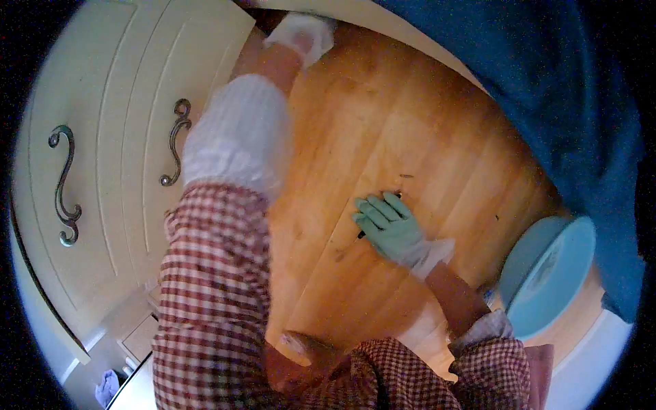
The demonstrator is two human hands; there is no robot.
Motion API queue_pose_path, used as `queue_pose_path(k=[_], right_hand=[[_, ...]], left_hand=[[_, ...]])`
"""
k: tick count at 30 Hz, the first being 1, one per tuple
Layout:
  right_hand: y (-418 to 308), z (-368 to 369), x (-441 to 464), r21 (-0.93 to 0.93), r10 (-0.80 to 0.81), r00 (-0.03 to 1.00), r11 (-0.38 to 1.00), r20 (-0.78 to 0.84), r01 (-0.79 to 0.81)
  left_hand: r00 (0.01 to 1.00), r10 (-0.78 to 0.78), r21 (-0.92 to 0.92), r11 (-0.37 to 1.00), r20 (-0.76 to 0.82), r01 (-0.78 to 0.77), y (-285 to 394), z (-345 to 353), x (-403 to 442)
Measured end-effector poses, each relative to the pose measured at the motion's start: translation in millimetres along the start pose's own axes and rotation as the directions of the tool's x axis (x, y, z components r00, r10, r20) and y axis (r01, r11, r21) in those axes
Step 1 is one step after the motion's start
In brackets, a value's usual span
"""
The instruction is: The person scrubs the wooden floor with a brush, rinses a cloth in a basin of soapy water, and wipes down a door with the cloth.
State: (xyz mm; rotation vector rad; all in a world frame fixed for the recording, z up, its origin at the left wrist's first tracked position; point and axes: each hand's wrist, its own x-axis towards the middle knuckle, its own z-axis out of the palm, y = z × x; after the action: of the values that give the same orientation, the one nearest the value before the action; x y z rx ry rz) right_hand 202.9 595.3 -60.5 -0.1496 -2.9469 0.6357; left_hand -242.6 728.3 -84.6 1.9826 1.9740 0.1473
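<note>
My right hand [388, 222], in a green glove with a pale cuff, rests palm down on the wooden floor [342, 137]. Its fingers are stretched out and lie nearly flat. Small dark bits show at the fingertips and below the edge of the palm; what they are is unclear. My left arm reaches far forward beside the cabinet, in a checked sleeve with a white sleeve cover [239, 130]. Of my left hand [304, 37] I see mainly a whitish glove and loose cuff near the far floor edge. Its fingers, and anything in them, are hidden.
Cream cabinet doors [102, 130] with curled metal handles stand along the left. A light-blue basin [509, 273] sits at the right, near a hanging dark-blue cloth [560, 102]. Small dark scraps lie on the floorboards. My bent legs are at the bottom.
</note>
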Motion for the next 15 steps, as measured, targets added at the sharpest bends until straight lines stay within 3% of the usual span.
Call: queue_pose_path(k=[1, 2, 4, 7, 10, 15], right_hand=[[-1, -6, 3, 0.011, 0.003, 1.0, 1.0, 0.023, -0.003], [-1, -13, 4, 0.023, 0.007, 0.999, 1.0, 0.047, -0.008], [-1, -13, 5, 0.008, 0.01, 0.999, 1.0, 0.048, -0.01], [-4, -5, 8, 0.027, 0.014, 0.999, 1.0, 0.034, -0.015], [0, -3, 6, -0.005, 0.01, 1.0, 1.0, 0.019, -0.01], [-6, -12, 3, -0.01, 0.019, 0.992, 1.0, 0.124, -0.017]], left_hand=[[0.992, 0.126, -0.074, 0.989, 0.006, -0.125, -15, 3, 23], [0.994, 0.105, -0.036, 0.994, -0.003, -0.105, -14, 7, 29], [0.963, -0.247, 0.367, 0.89, -0.109, 0.27, 43, 6, -18], [0.935, -0.353, 0.186, 0.921, 0.03, 0.341, 84, 6, -134], [0.82, -0.521, 0.109, 0.853, 0.236, 0.511, 143, -7, -245], [0.877, -0.46, 0.138, 0.886, 0.135, 0.443, 101, 10, -219]])
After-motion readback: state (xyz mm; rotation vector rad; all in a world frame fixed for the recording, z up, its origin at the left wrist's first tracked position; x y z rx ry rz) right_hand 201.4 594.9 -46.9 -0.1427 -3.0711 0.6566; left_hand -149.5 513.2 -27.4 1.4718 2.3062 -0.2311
